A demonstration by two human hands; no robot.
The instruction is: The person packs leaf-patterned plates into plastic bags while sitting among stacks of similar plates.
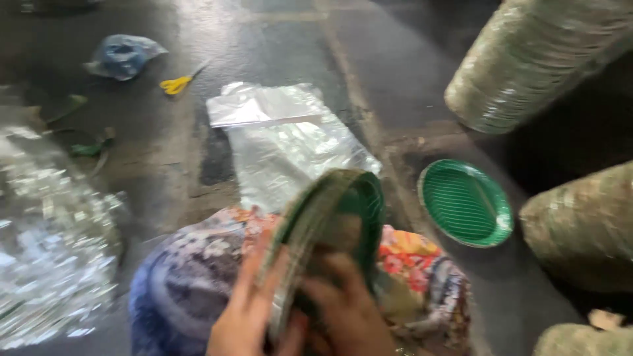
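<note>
**Two hands hold a stack of green plates**

The left hand (pixel 247 310) is pressed flat against the side of a stack of green plates (pixel 330 227), with its fingers spread and wrapped on the edge. The right hand (pixel 349 310) grips the front of the same stack, with its fingers curled over the green face. The picture is blurry here, so the fingertips are hard to make out.

The stack stands on its edge, tilted, low in the middle of the view. It sits over the person's lap, which is covered in flowery cloth (pixel 191 277) of blue, red and yellow.

Just past the stack lies a clear plastic bag (pixel 283 138), flat on the dark floor (pixel 395 66). To the right, near the lap, one single green plate (pixel 466 203) lies alone on the floor.

Further right are big wrapped rolls of plates (pixel 534 59), one high up and more lower down. On the left is a shiny pile of plastic (pixel 53 244). Far back on the floor are yellow scissors (pixel 177 84) and a blue bag (pixel 124 56).
</note>
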